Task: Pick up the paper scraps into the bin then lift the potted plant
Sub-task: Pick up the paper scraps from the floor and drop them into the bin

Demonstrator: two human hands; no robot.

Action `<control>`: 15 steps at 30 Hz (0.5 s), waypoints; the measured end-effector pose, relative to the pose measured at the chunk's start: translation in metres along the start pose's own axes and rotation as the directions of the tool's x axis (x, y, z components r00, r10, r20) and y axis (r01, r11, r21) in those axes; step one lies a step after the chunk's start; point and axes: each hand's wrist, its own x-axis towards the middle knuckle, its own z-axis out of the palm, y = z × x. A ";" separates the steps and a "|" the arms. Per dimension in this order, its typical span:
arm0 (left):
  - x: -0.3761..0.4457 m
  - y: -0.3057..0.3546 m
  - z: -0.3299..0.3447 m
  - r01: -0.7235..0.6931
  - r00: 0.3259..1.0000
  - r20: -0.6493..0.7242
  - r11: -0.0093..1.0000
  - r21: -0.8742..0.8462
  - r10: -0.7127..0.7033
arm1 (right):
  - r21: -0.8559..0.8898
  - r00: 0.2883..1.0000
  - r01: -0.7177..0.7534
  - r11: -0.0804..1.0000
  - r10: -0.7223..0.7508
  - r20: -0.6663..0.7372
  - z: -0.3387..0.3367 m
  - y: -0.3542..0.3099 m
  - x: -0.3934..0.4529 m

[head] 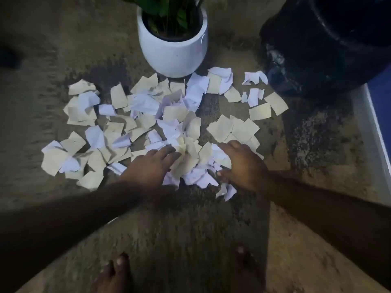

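Note:
Several white and beige paper scraps (148, 115) lie spread over the brown floor in front of a white potted plant (172, 49) with green leaves. A black bin lined with a black bag (325, 45) stands at the top right. My left hand (150, 168) lies flat with straight fingers on the near middle of the pile. My right hand (241, 163) rests on scraps just to its right, fingers bent over them. A small heap of scraps (190, 157) sits bunched between the two hands.
A pale wall edge with a blue surface (378, 115) runs along the right side. My bare feet (116, 273) stand at the bottom of the view. The floor (190, 229) is rough and mottled brown.

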 end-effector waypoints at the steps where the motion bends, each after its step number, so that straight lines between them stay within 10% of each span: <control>1: 0.004 -0.001 0.004 -0.004 1.000 0.000 1.000 0.013 0.004 | -0.016 0.999 0.032 0.999 -0.032 -0.016 0.001 0.006 0.008; 15: 0.049 -0.036 -0.019 -0.222 0.970 -0.026 0.923 0.314 0.242 | -0.064 0.998 -0.070 0.996 0.069 -0.017 -0.039 0.085 0.059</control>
